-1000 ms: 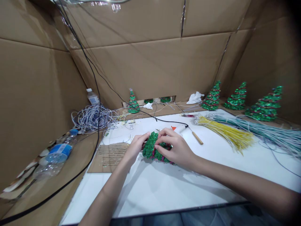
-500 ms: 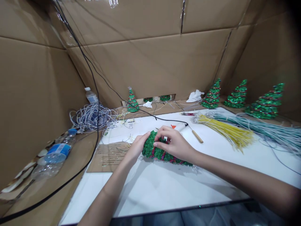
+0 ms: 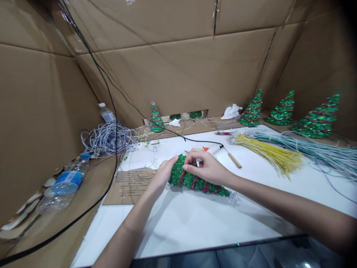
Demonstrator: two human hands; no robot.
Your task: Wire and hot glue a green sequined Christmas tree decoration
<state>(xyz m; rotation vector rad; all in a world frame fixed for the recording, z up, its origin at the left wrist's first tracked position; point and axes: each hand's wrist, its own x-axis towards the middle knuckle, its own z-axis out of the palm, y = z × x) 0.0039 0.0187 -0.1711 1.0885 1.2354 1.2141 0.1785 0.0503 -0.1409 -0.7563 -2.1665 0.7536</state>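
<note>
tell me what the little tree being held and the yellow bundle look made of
Little tree: probably glossy green and red plastic sequins or beads; it sparkles in tiny facets. Yellow bundle: likely plastic-coated wires; thin smooth strands with silvery tips.

tree (image 3: 195, 181) laid on table (image 3: 195, 227), held between left hand (image 3: 163, 175) at its base and right hand (image 3: 208, 169) over it | card (image 3: 129, 184) laid left of it | tool (image 3: 232, 159) set behind right hand | wire bundle (image 3: 267, 152) spread to the right | coil (image 3: 107, 137) placed back left, bottle (image 3: 65, 186) laid before it | row of trees (image 3: 281, 111) stood back right
</note>
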